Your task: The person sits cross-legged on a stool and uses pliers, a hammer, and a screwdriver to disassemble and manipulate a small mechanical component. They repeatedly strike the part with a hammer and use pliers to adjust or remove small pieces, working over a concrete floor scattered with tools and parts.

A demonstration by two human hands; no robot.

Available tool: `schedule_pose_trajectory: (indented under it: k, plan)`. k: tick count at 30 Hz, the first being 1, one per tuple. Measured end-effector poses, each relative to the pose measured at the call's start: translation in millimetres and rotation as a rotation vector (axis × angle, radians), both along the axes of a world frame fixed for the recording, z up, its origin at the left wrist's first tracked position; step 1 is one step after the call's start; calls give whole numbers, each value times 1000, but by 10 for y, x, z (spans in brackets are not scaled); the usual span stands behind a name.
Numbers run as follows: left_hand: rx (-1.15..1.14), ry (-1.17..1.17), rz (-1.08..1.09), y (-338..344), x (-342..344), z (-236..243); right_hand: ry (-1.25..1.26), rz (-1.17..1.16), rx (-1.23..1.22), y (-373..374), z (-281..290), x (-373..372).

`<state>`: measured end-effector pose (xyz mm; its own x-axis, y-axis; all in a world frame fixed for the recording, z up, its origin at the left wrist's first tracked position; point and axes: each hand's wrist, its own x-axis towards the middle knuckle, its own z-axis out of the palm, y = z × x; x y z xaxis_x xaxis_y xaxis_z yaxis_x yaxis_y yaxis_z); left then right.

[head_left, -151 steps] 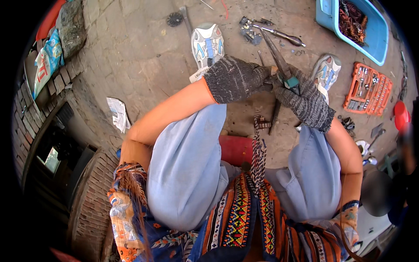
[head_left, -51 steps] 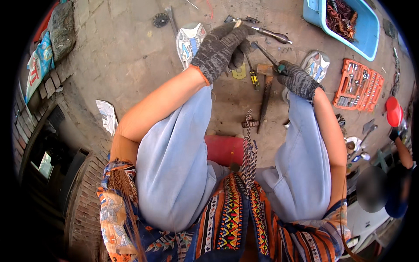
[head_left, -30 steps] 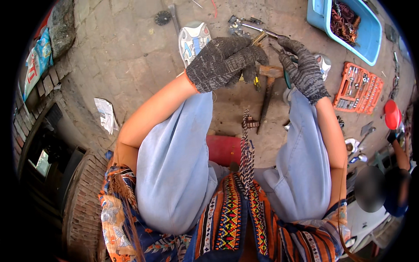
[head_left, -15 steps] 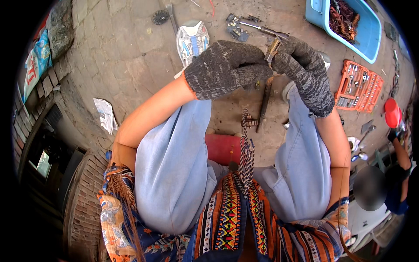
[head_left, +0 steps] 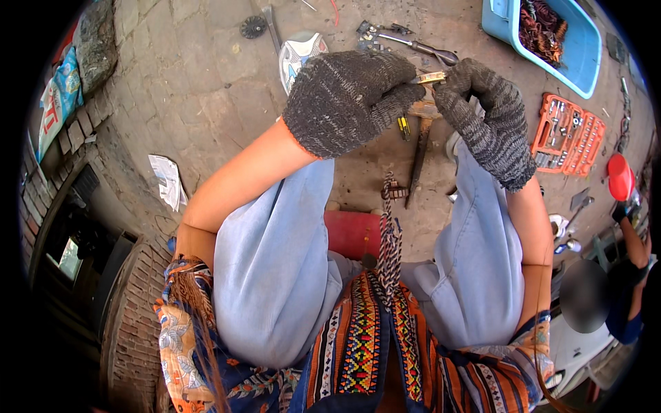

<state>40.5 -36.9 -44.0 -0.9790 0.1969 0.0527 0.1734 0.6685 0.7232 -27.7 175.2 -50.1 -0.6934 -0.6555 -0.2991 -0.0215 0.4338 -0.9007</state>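
Both my hands wear dark grey knitted gloves. A small brass-coloured metal piece (head_left: pixel 432 78) is held between them, over the ground in front of my knees. My left hand (head_left: pixel 350 100) pinches its left end with thumb and fingers. My right hand (head_left: pixel 484 113) grips the other end, its fingers bent. Just below the piece lies a hammer (head_left: pixel 418 158), its head partly behind the hands. Beside its handle is a small yellow-and-black object (head_left: pixel 403 128). Beyond the hands lies a screwdriver (head_left: pixel 434 52), next to dark broken parts (head_left: pixel 370 38).
A blue tub (head_left: pixel 582 62) with coiled copper-coloured wire stands far right. Nearer is an orange socket set case (head_left: pixel 568 135), then a red bowl (head_left: pixel 620 177). Several small metal blocks (head_left: pixel 395 191) lie before a red seat (head_left: pixel 351 234). Another person's arm (head_left: pixel 635 242) shows at the right edge.
The metal piece has turned from nearly upright to lying almost level between my fingers. My left hand has moved slightly up and left, uncovering the hammer head.
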Motion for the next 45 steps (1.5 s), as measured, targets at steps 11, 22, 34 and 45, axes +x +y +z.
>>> schedule_pose_trajectory:
  k: [11, 22, 34, 45]
  plan:
    - [411, -346, -153, 2, 6, 132, 35, 10, -88, 163, -43, 143]
    - [-59, 170, -270, -15, 184, -56, 450, 548, -191, 360, -159, -31]
    - [-45, 142, -361, -22, 223, -42, -188, 312, -113, 331, -107, 149]
    - [166, 144, -317, -24, 181, -23, 353, 405, -170, 305, -77, 97]
